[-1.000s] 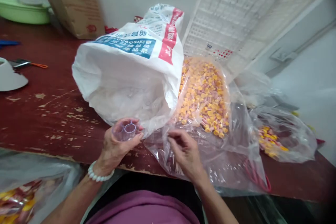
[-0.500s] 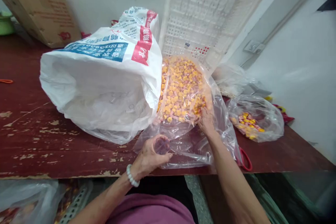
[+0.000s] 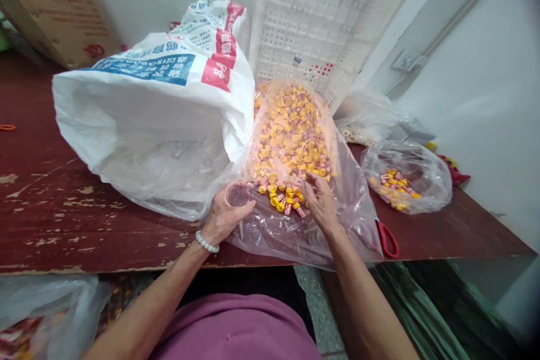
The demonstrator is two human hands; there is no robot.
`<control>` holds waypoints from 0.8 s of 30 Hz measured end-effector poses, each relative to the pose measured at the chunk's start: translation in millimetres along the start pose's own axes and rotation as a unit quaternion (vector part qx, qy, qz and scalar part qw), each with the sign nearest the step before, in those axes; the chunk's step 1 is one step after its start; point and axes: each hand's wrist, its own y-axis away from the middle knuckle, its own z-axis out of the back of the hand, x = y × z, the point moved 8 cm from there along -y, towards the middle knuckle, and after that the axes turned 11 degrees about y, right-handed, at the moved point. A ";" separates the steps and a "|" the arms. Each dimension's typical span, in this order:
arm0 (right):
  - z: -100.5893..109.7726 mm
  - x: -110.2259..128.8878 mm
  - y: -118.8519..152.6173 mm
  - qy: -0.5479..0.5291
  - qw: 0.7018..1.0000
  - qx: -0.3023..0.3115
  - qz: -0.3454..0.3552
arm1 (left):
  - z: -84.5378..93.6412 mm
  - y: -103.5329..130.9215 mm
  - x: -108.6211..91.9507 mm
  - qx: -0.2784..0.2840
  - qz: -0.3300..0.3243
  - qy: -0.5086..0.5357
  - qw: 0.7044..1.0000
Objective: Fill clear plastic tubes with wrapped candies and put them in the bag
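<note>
My left hand [image 3: 225, 214], with a beaded bracelet at the wrist, curls its fingers and thumb around a clear round plastic container [image 3: 239, 195]. The container's mouth faces up beside the opening of a large clear plastic bag [image 3: 270, 233]. Many small yellow-capped pieces with pink patterned bodies [image 3: 291, 135] fill the bag, and a loose cluster lies near its mouth. My right hand [image 3: 321, 202] is at the right edge of this cluster, fingers bent and apart, with nothing visible in its grasp. Its palm side is partly hidden.
Left of the pieces, a big white printed sack [image 3: 139, 118] gapes open with clear plastic items inside. A white plastic crate [image 3: 312, 22] leans at the back. On the right lie a smaller clear bag [image 3: 426, 180] of similar pieces and a red loop [image 3: 387, 240]. A cardboard box [image 3: 63, 11] stands back left.
My right hand has drawn back from deep in the pile toward the bag's mouth, and loose pieces now lie there. The left hand still holds the container. The whole view has shifted slightly.
</note>
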 end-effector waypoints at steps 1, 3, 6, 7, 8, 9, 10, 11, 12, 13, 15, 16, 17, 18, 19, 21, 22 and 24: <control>8.3 1.2 8.3 -0.001 1.000 -0.009 -0.004 | 1.6 1.9 -0.9 -0.005 0.005 0.007 1.000; 15.7 8.4 26.6 -0.001 1.000 0.002 0.007 | 4.0 7.2 -1.6 -0.016 0.026 0.030 0.999; 9.2 22.8 47.1 0.004 0.999 0.035 0.033 | 6.0 17.3 -0.8 -0.028 0.063 0.039 0.997; 4.5 25.6 49.5 0.015 0.999 0.041 0.032 | 6.0 20.6 -0.7 -0.027 0.070 0.032 0.997; -1.4 26.9 49.3 0.033 0.998 0.050 0.024 | 5.6 23.8 -0.8 -0.023 0.072 0.024 0.997; -8.1 27.2 47.3 0.054 0.996 0.064 0.015 | 4.9 26.8 -1.0 -0.016 0.072 0.015 0.997; -15.1 26.9 44.1 0.075 0.994 0.083 0.006 | 4.0 29.7 -1.1 -0.007 0.070 0.009 0.997; -21.5 26.4 40.6 0.091 0.990 0.103 0.000 | 3.3 32.6 -1.3 0.001 0.067 0.004 0.998; -26.4 26.1 37.4 0.099 0.988 0.122 -0.003 | 3.0 35.4 -1.7 0.009 0.064 -0.001 0.998; -29.1 26.5 35.0 0.097 0.986 0.135 -0.004 | 2.9 38.3 -2.5 0.016 0.059 -0.007 0.998; -27.5 29.7 32.9 0.082 0.987 0.142 -0.006 | 3.6 44.1 -4.7 0.032 0.047 -0.026 0.998; -24.1 32.8 33.6 0.068 0.988 0.141 -0.010 | 4.1 47.0 -5.6 0.039 0.043 -0.037 0.998; -19.0 37.5 35.1 0.034 0.990 0.135 -0.018 | 4.3 50.0 -6.3 0.048 0.040 -0.050 0.997; -13.1 43.9 37.3 -0.027 0.991 0.125 -0.030 | 4.1 53.0 -6.8 0.056 0.038 -0.063 0.996; -7.6 51.9 40.3 -0.108 0.986 0.116 -0.045 | 3.5 55.7 -7.5 0.064 0.035 -0.074 0.995; 1.0 70.8 47.4 -0.288 0.950 0.095 -0.073 | 0.3 60.5 -10.0 0.077 0.029 -0.092 0.992; 3.4 80.8 51.2 -0.353 0.928 0.088 -0.080 | -2.5 62.4 -11.9 0.084 0.026 -0.098 0.991; 5.7 98.4 58.0 -0.388 0.915 0.084 -0.070 | -9.6 65.0 -16.6 0.099 0.022 -0.102 0.990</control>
